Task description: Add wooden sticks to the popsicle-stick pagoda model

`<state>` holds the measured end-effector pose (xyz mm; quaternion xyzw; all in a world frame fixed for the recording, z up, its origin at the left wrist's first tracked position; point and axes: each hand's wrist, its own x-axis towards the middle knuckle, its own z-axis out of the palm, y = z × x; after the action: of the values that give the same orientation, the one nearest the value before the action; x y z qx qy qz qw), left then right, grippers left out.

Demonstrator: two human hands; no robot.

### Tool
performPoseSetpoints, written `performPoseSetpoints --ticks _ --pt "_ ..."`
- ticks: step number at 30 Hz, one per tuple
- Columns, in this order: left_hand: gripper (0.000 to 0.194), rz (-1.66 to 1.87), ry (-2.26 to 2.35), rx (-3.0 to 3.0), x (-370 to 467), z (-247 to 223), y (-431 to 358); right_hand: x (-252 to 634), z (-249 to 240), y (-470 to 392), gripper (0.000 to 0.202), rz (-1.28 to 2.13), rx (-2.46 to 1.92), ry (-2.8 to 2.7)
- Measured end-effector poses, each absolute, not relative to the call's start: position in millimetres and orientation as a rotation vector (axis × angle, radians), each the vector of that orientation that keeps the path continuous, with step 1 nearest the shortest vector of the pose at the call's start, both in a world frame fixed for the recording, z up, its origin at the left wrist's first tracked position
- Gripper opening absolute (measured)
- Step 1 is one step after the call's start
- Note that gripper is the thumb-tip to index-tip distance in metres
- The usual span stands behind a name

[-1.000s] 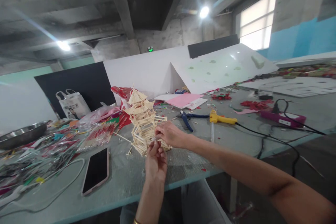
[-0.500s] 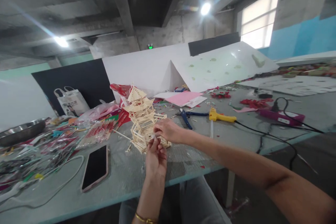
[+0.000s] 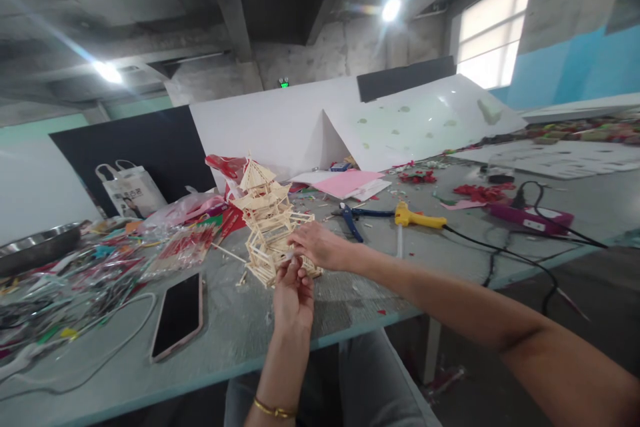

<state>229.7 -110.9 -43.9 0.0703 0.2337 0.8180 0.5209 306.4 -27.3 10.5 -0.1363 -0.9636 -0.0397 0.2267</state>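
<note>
A tiered tower of thin pale wooden sticks stands on the grey table, with a pointed roof on top. My left hand is in front of its lower tiers, palm up, fingers curled and pinched together. Over it from the right reaches my right hand, its fingertips closed close to the left fingertips at the tower's lower right side. A small pale thing shows between the fingertips, too small to name. Part of the lower tower is hidden behind both hands.
A phone lies left of my left arm. Right of the tower are blue-handled pliers and a yellow glue gun with a cable. Plastic-wrapped sticks, a metal bowl and a purple power strip lie farther out.
The whole view has shifted slightly. Both hands stay at the tower's lower right side, fingers still closed, with little visible movement against it.
</note>
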Motion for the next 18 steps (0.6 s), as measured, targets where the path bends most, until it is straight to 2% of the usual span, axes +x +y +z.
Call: performPoseSetpoints --ticks 18 --pt "0.016 1.956 0.52 0.162 229.7 -45.5 -108.2 305.8 10.3 -22.1 0.024 -0.162 -0.299 -2.687"
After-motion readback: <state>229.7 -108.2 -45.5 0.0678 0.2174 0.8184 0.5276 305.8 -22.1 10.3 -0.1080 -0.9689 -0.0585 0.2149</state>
